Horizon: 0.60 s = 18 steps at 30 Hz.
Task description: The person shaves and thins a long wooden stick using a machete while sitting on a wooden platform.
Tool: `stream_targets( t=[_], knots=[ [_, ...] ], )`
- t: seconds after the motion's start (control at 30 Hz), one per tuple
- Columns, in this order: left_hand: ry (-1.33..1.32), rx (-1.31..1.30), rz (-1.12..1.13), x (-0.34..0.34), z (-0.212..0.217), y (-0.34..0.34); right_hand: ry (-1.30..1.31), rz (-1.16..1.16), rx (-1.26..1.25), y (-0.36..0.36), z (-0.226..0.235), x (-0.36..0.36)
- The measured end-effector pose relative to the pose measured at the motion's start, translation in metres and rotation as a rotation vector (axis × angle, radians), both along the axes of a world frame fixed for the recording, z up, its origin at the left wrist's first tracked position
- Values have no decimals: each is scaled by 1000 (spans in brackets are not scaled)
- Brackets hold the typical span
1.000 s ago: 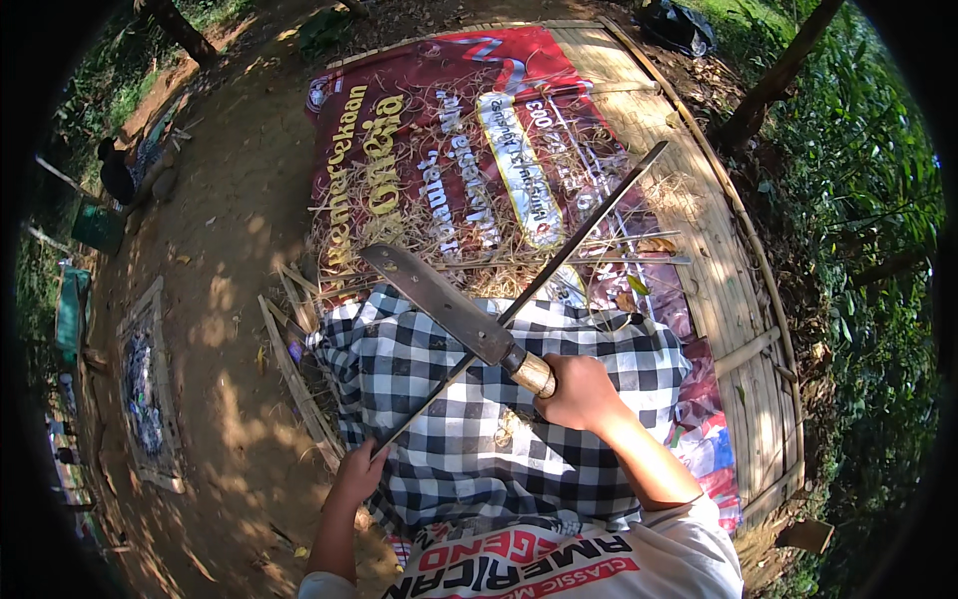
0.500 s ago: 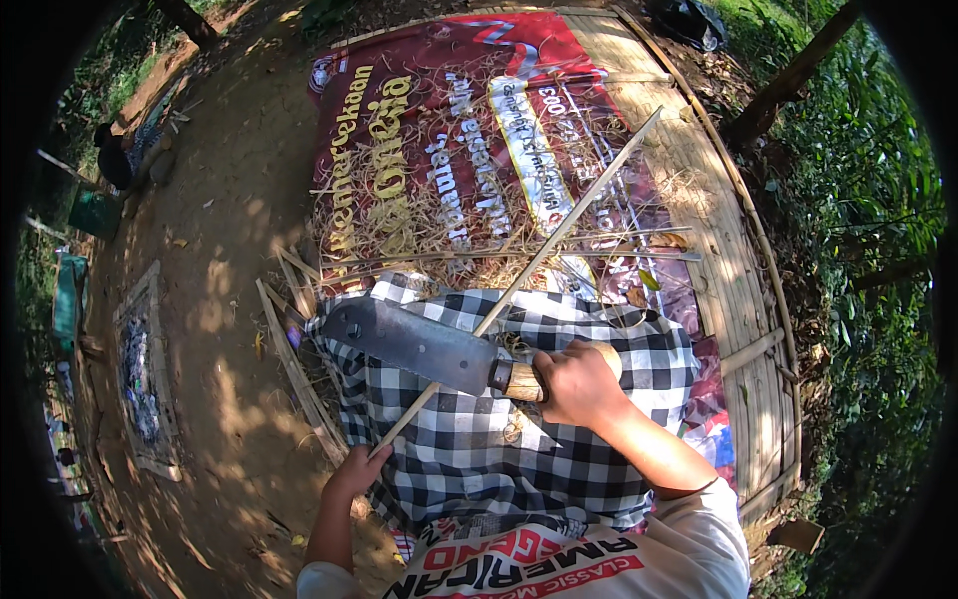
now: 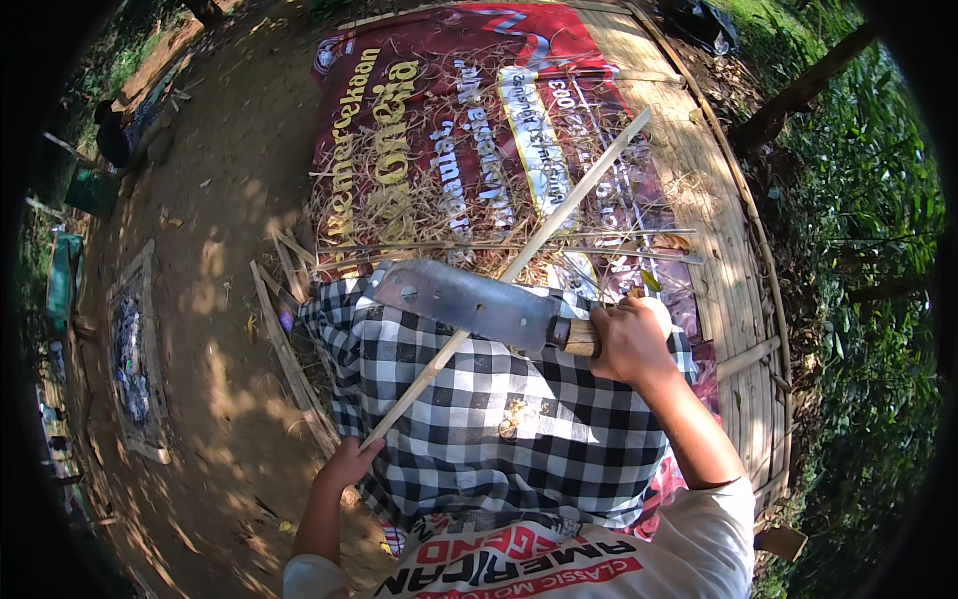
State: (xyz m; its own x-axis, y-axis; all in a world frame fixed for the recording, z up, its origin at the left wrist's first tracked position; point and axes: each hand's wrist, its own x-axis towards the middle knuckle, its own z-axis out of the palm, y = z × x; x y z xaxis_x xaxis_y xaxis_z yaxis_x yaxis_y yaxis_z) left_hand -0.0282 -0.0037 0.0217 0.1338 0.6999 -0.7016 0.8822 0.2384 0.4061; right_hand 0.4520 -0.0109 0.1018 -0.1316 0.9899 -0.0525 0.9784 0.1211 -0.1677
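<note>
Behind the knife (image 3: 489, 311), strip (image 3: 549, 232) part-hidden.

head cam, left of pair | my feed: wide fisheye, upright, worn on head | I look steeply down past the shirt (image 3: 703, 529) onto the checked cloth (image 3: 479, 394) | near: left hand (image 3: 348, 464), right hand (image 3: 633, 341) | farther out: banner (image 3: 569, 35), bamboo platform (image 3: 743, 299) | side rims: dirt ground (image 3: 205, 309) left, foliage (image 3: 863, 270) right | edges bowed, corners black
</note>
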Motion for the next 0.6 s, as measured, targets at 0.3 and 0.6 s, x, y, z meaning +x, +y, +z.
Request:
stream_targets(
  t=[0.3, 0.6],
  knots=[
    [49, 53, -51, 7, 10, 2, 85, -368, -124, -4, 10, 13],
    [22, 131, -15, 12, 6, -9, 131, 64, -63, 10, -20, -44]
  ],
)
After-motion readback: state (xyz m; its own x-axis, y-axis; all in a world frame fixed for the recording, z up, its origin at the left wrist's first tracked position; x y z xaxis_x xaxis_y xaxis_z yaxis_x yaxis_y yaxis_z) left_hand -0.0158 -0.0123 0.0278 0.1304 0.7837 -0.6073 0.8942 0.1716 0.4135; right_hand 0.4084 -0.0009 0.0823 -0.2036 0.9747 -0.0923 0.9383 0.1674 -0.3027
